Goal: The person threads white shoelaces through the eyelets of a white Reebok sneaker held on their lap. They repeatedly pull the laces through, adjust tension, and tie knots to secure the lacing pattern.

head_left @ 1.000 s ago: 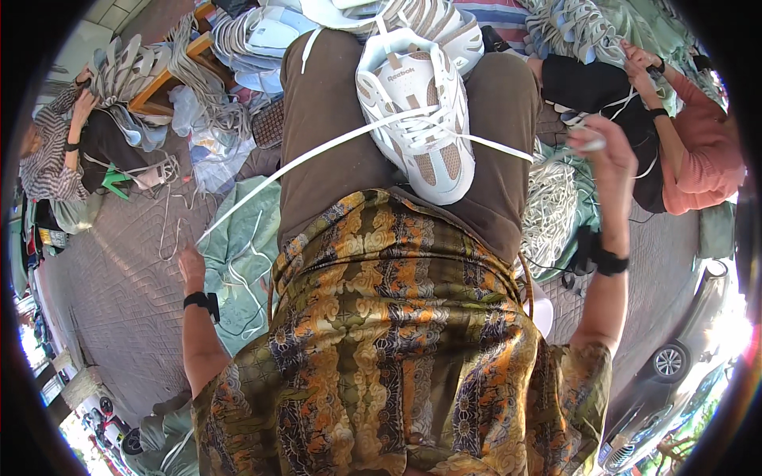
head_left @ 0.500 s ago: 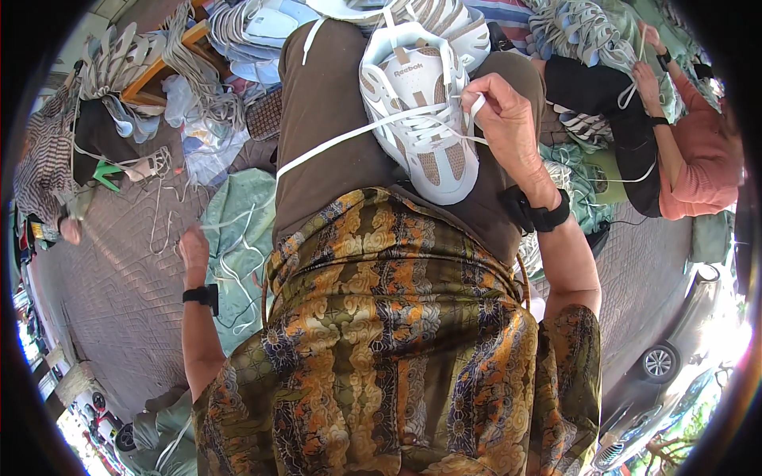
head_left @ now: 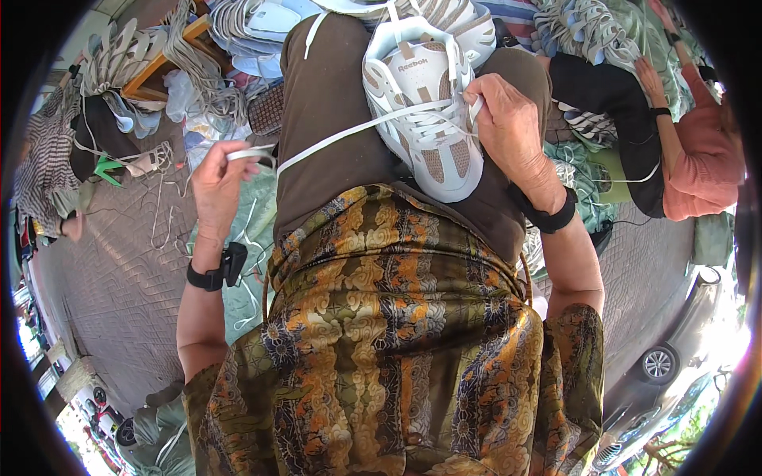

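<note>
A white and grey-brown sneaker [head_left: 441,151] rests between my knees, toe toward me, with white lacing across its front. From it a white shoelace [head_left: 341,135] runs left over my brown trouser leg. Left of that knee, my left hand [head_left: 216,186] pinches the lace, its fingers closed. Close against the shoe's right side, my right hand [head_left: 508,123] is closed on a short stretch of white lace by the upper eyelets. Part of that lace is hidden behind the fingers.
Shoe uppers [head_left: 246,32] are heaped ahead, with another pale sneaker [head_left: 468,36] beyond mine. A green sack [head_left: 246,297] lies on the left. A co-worker in a pink top [head_left: 698,151] sits at right, another person [head_left: 51,159] at far left. A parked car [head_left: 659,381] stands lower right.
My left hand has risen and come inward from low on the left, still with the lace. My right hand stays beside the shoe. The co-worker's hands at right have shifted.
</note>
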The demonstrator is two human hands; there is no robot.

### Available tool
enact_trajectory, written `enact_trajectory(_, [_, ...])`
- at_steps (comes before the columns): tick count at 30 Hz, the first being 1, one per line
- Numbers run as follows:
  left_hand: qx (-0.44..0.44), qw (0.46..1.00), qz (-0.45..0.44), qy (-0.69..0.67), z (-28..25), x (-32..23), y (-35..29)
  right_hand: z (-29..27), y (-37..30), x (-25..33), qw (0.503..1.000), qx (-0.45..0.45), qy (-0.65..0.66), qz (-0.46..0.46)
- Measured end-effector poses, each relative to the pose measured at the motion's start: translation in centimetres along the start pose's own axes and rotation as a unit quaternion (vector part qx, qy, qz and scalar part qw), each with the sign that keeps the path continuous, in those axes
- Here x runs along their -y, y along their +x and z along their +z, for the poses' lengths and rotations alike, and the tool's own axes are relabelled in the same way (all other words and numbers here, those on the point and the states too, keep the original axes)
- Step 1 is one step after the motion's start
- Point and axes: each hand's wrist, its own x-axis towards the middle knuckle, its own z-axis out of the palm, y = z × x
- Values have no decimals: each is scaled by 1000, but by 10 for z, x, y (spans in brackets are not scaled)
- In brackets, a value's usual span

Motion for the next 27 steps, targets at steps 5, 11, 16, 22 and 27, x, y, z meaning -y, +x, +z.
enact_trajectory(5, [57,991,8,-120,38,-39,18,-5,8,5,994,50,-86,-42])
enact_trajectory(11, [109,979,63,-161,89,-59,36,-5,13,5,996,85,9,29])
enact_trajectory(16, [135,980,149,3,109,-62,47,-4,9,2,990,103,32,92])
enact_trajectory(22, [163,979,119,0,116,-60,50,-1,8,0,988,104,42,105])
enact_trajectory(27, [157,979,126,-18,119,-58,52,0,7,-2,988,105,38,103])
